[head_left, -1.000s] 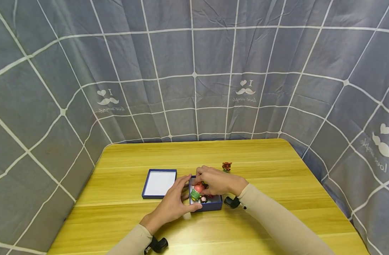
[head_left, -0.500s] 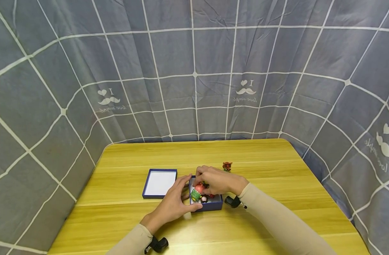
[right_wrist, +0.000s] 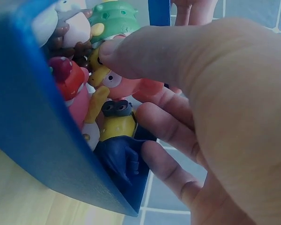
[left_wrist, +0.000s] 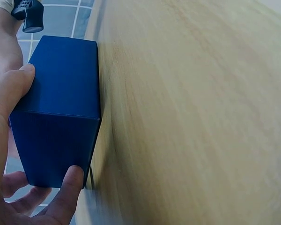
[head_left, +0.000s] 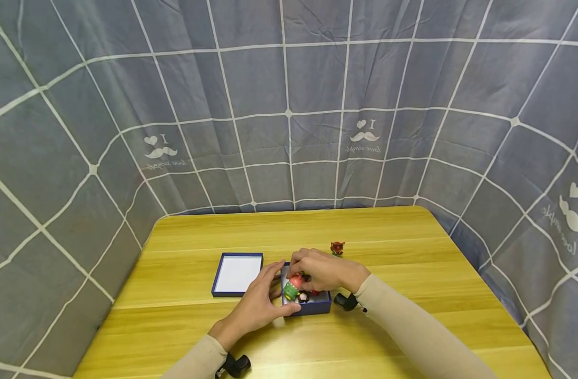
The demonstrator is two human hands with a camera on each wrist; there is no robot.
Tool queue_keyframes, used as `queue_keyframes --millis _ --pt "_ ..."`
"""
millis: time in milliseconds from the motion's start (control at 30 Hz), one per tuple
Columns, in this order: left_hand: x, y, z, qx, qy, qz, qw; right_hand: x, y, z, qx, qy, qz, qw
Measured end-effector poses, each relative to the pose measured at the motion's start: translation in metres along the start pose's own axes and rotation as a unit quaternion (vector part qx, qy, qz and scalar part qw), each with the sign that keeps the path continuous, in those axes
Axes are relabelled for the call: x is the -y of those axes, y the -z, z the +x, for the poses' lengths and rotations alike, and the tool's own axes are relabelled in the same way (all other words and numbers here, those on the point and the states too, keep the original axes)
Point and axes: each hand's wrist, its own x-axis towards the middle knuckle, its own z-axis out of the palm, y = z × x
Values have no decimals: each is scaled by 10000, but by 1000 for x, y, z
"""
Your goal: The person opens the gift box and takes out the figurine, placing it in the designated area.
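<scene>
A dark blue box (head_left: 314, 307) stands uncovered on the table, with several toy figures inside. My left hand (head_left: 255, 302) holds it from the left, thumb on the near wall and fingers along the left side and far corner. Over the opening, my right hand (head_left: 321, 268) grips a pink and green toy figure (head_left: 291, 290), thumb on its front. In the right wrist view, a yellow minion figure (right_wrist: 118, 127) with goggles and a blue cape sits beneath the fingers. A red-capped figure (right_wrist: 68, 82) is beside the box wall (right_wrist: 33, 93).
Left of the box lies its blue-rimmed lid (head_left: 238, 272), white inside facing up. A small red figure (head_left: 337, 248) stands beyond the right hand. Grey checked curtain (head_left: 317, 131) hangs behind the wooden table (head_left: 189, 326).
Both hands stay at the box in nearly the same pose, and the pink and green figure barely shifts in the right hand. The lid and red figure stay put.
</scene>
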Motion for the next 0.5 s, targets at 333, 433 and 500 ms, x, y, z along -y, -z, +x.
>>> queue_keyframes --millis 333,433,500 --pt "1 0 -1 -19 19 -15 10000 1 1 0 19 56 -11 10000" --pt "0 0 -1 -34 5 14 10000 0 1 0 3 70 -23 10000" --pt "0 0 -1 -33 5 25 10000 0 2 0 0 72 -24 10000"
